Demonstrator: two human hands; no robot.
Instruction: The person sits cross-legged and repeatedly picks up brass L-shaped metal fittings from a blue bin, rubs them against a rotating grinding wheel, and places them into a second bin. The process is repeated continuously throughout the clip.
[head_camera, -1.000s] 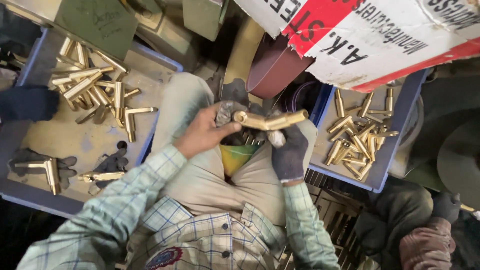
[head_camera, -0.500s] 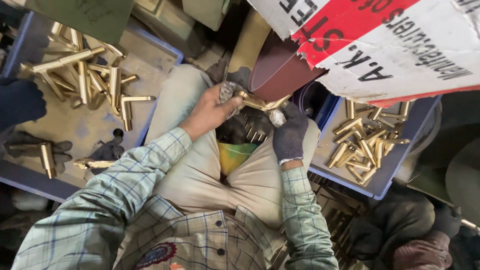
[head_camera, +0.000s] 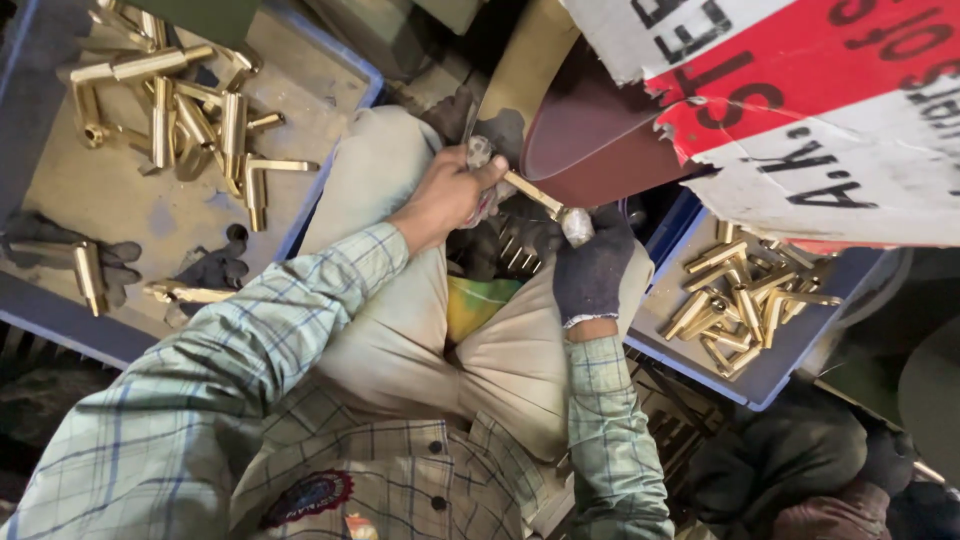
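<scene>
Both hands grip one brass fitting (head_camera: 535, 195): the bare left hand (head_camera: 445, 195) closed on its upper end, the gloved right hand (head_camera: 592, 265) on the lower. Since a second ago they have lifted it off the lap against the dark red wheel (head_camera: 590, 140). Blue trays of brass parts, left tray (head_camera: 330, 165) and right tray (head_camera: 770, 370), hem the knees closely

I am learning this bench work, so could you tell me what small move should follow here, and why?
Probably ease the brass piece a little further along the brown wheel: the left hand and the gloved right hand grip its two ends, and it sits at the wheel's edge.
</scene>
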